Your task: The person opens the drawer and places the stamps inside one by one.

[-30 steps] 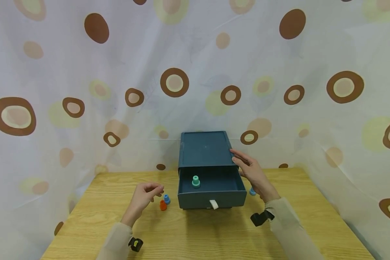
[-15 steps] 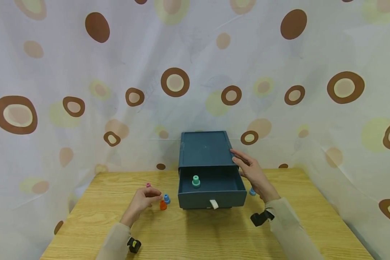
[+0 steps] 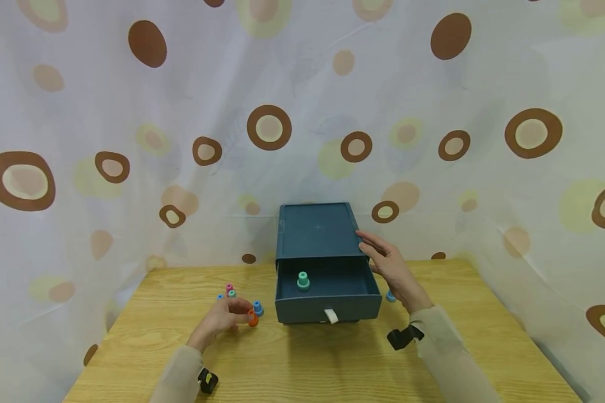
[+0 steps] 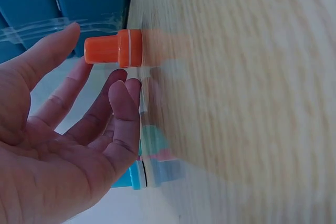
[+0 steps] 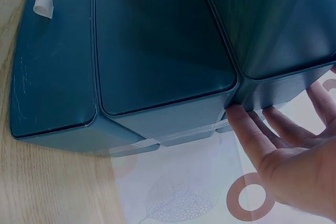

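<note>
Standing on the table point(image 3: 333, 364), the orange peg point(image 4: 125, 48) looks light and hard; I'd pinch its thin top point(image 4: 101, 50). My left hand point(image 3: 220, 320) is loose beside it; my right hand point(image 3: 392, 270) touches the drawer box point(image 3: 317, 229), not gripping.

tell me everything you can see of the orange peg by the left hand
The orange peg looks like smooth plastic: a narrower round stem above a wider, pale-lined base. It stands upright on the wooden table, beside a blue peg, left of the drawer unit in the head view. The left hand is right at its stem; whether they touch is unclear.
</note>
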Demonstrator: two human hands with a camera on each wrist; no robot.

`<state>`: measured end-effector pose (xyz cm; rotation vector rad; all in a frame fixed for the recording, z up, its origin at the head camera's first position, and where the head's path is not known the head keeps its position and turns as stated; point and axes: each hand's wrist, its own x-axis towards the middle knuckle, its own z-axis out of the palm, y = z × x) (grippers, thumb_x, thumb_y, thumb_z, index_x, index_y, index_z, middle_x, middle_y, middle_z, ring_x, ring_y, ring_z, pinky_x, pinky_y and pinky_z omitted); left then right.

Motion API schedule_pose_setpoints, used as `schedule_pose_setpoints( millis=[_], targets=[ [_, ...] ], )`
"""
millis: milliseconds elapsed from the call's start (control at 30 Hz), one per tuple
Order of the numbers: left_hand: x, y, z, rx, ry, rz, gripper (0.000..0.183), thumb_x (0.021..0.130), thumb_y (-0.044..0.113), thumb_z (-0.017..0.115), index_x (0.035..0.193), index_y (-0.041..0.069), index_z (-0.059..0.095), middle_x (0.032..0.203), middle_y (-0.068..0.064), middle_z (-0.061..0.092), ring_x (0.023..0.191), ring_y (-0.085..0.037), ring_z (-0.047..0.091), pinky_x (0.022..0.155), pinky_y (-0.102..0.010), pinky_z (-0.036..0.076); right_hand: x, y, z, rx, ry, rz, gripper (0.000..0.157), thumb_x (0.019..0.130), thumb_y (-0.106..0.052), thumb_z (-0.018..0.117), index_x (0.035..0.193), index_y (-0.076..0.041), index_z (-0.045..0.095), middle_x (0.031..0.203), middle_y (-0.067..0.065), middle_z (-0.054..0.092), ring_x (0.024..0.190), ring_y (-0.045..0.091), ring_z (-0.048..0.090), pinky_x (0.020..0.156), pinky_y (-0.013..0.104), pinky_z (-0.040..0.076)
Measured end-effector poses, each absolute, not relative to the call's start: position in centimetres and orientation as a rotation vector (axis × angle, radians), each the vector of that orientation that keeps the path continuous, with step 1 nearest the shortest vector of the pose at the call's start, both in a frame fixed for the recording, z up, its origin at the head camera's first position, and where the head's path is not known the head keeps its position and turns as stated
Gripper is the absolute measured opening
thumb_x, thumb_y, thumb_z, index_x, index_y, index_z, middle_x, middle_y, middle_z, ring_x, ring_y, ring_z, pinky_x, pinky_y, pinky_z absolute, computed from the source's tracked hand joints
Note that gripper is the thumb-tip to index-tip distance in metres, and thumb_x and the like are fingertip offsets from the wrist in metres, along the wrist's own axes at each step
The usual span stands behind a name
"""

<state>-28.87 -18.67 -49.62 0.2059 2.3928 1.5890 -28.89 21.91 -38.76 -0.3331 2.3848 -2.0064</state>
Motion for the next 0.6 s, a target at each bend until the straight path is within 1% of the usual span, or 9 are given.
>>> schedule_pose_setpoints(
  millis=[267, 600],
  targets=[
    [-28.94, -18.48, -49.53, 0.233, 2.381, 1.589, 0.031, 0.088, 0.011, 0.072, 0.116, -0.003, 0.067, 0.11, -0.013, 0.07, 0.079, -0.016, 0.058, 0.06, -0.029, 0.048, -29.03, 21.97, -38.77, -0.338, 2.387, -2.011, 0.056, 0.101, -0.043, 0.051, 0.151, -0.022, 0.039, 0.161, 0.007, 0.028, 0.149, 0.033, 0.021, 0.113, 0.065, 0.024],
    [-28.95, -18.23, -49.55, 0.191, 2.407, 1.532, 0.03, 0.087, 0.009, 0.074, 0.114, -0.002, 0.069, 0.107, -0.01, 0.071, 0.079, -0.017, 0.057, 0.062, -0.031, 0.049, -29.02, 21.93, -39.07, -0.345, 2.39, -2.02, 0.054, 0.102, -0.041, 0.051, 0.151, -0.022, 0.04, 0.16, 0.007, 0.029, 0.149, 0.033, 0.023, 0.113, 0.065, 0.024]
  ],
)
